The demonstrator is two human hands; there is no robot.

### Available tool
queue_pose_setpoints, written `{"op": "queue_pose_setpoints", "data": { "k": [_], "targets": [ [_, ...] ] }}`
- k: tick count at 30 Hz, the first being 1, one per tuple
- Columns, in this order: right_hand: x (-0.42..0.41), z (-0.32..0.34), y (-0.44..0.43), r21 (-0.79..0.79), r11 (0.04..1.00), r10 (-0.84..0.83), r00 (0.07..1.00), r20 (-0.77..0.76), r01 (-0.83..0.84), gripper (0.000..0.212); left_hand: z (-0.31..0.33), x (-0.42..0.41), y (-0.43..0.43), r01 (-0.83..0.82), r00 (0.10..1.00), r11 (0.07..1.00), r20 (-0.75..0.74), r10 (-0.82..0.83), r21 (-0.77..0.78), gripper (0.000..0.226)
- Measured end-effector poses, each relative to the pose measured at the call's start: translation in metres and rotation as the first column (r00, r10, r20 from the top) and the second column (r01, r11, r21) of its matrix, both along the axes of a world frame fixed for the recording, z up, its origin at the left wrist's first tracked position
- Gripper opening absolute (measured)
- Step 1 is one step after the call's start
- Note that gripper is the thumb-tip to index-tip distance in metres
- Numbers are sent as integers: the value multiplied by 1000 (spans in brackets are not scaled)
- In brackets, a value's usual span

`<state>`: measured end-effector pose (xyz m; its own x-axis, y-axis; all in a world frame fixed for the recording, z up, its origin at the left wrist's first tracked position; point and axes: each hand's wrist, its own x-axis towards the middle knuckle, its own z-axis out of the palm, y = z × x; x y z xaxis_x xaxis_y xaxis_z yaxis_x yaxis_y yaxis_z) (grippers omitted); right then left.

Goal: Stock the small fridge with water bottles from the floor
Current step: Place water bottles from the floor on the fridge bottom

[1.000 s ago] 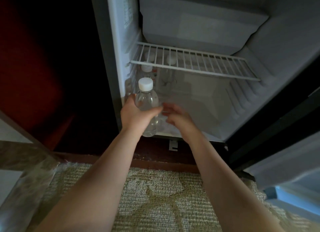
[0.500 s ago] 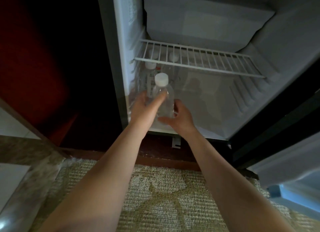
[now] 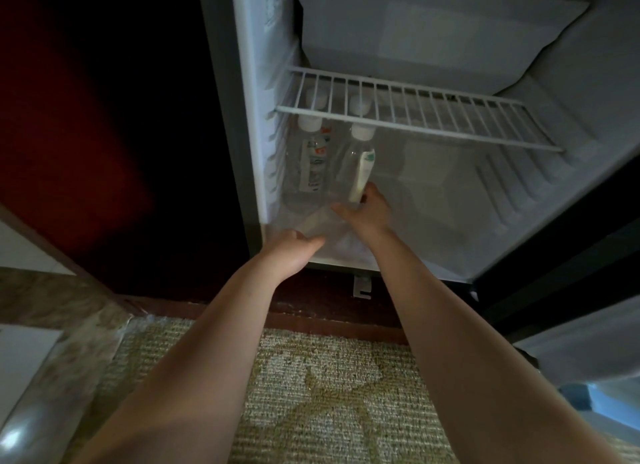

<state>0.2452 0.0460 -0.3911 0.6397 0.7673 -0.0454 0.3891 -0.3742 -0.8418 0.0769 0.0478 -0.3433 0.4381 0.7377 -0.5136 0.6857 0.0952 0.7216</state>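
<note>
The small fridge [image 3: 519, 193] stands open, white inside, with a wire shelf [image 3: 433, 124] across it. Under the shelf at the left stand clear water bottles with white caps. One labelled bottle [image 3: 311, 165] is against the left wall. Beside it, to the right, stands another water bottle [image 3: 356, 162], upright on the fridge floor. My right hand [image 3: 363, 214] is wrapped around its lower part. Two more caps [image 3: 317, 98] show through the shelf behind. My left hand [image 3: 294, 252] is at the fridge's front edge, holding nothing, fingers loosely curled.
The fridge door [image 3: 571, 345] hangs open at the right, its blue-lit lower part near my right arm. A dark wooden cabinet [image 3: 104, 134] fills the left. Beige patterned carpet [image 3: 329, 394] lies below, with a marble strip [image 3: 41, 307] at the left.
The bottle went from my left hand into the fridge and now stands beside the front-left bottle. My left hand let go and drew back; my right hand moved onto the bottle's base.
</note>
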Motion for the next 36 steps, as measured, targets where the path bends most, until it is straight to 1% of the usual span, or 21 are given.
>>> {"op": "queue_pose_setpoints", "data": {
  "k": [1,2,3,5,7,11,17,21,22,24,28,31,33,36],
  "targets": [
    [1,1,5,-15,1000,0,1000,25,0,66,-1,0,1,21,1000,1000,-8,-21,0,35],
    [2,3,9,-27,1000,8,1000,27,-7,73,-2,0,1,29,999,1000,-17,-29,-8,47],
    [3,4,12,-46,999,22,1000,-3,-22,83,-2,0,0,27,999,1000,-29,-27,-13,55],
    [3,11,14,-72,995,59,993,-106,-67,98,-3,1,-1,28,999,1000,-35,-29,-15,57],
    [3,15,14,-59,992,105,980,-168,-116,98,-5,1,-1,33,999,999,-35,-33,-19,58],
    [1,17,13,-54,987,137,974,-183,-149,104,-6,2,-1,54,996,998,-69,-55,-7,61],
    [1,19,9,-82,982,154,976,-154,-168,93,-5,2,-2,88,991,996,-101,-84,32,46],
    [-2,21,3,-96,986,122,981,-153,-138,101,0,1,-5,72,995,996,-79,-68,50,22],
    [-3,22,-1,-107,988,97,982,-161,-115,100,1,1,-6,64,996,996,-67,-60,59,20],
    [-6,25,-11,-122,988,77,987,-142,-95,89,7,3,-9,61,998,995,-38,-58,82,20],
    [-11,34,-40,-130,990,52,998,-24,-55,53,25,9,-23,74,997,991,16,-77,107,16],
    [-14,45,-61,-201,976,88,996,34,-80,33,45,10,-35,37,996,992,77,-47,121,16],
    [-17,57,-76,-229,969,97,995,11,-92,24,59,6,-43,6,996,990,92,-18,139,23],
    [-24,84,-101,-262,957,138,990,29,-126,24,83,-3,-55,14,998,982,53,-24,186,24]
  ]
}}
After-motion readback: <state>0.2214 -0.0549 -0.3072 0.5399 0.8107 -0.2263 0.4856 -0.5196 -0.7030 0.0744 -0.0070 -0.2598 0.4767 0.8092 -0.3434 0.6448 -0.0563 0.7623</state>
